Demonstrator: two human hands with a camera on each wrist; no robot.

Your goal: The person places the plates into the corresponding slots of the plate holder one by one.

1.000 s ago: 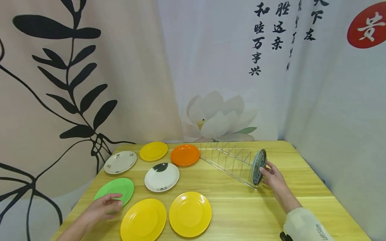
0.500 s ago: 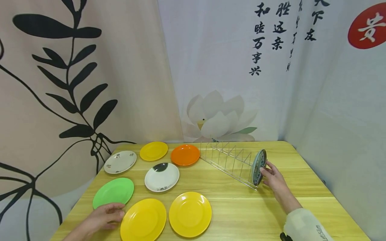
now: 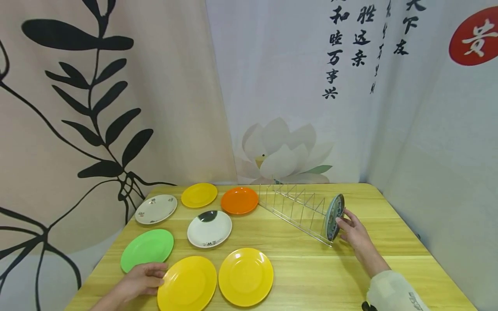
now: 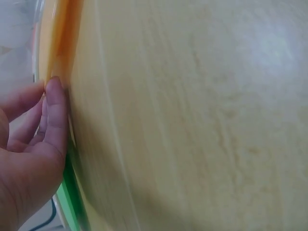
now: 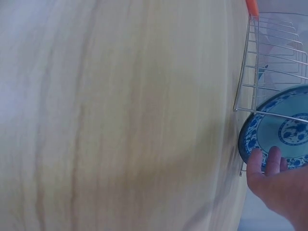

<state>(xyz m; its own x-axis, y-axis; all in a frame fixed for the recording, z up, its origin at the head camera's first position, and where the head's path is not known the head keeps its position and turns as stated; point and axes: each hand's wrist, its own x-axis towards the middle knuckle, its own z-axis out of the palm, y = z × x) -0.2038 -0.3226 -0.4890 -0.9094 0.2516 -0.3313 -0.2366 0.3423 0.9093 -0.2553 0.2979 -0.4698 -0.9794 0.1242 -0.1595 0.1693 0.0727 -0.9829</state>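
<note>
In the head view my left hand (image 3: 142, 280) is at the left rim of a yellow plate (image 3: 186, 283). The left wrist view shows the thumb and fingers (image 4: 57, 108) pinching that plate's edge (image 4: 58, 33). A green plate (image 3: 148, 249) lies just beyond this hand. On the right, a blue-patterned plate (image 3: 333, 217) stands on edge in the near end of a wire dish rack (image 3: 292, 207). My right hand (image 3: 355, 233) touches its decorated face (image 5: 276, 130) with fairly straight fingers. No curl round the rim shows.
Another yellow plate (image 3: 246, 276) lies right of the pinched one. Farther back are two white plates (image 3: 210, 229) (image 3: 156, 209), a yellow plate (image 3: 199, 195) and an orange plate (image 3: 239, 200) near the rack's far end. Curtains (image 3: 186, 108) hang behind the wooden table (image 3: 303, 280).
My left hand has moved from over the green plate, rightward and nearer, to the rim of the front yellow plate. The right hand and the blue-patterned plate stay put.
</note>
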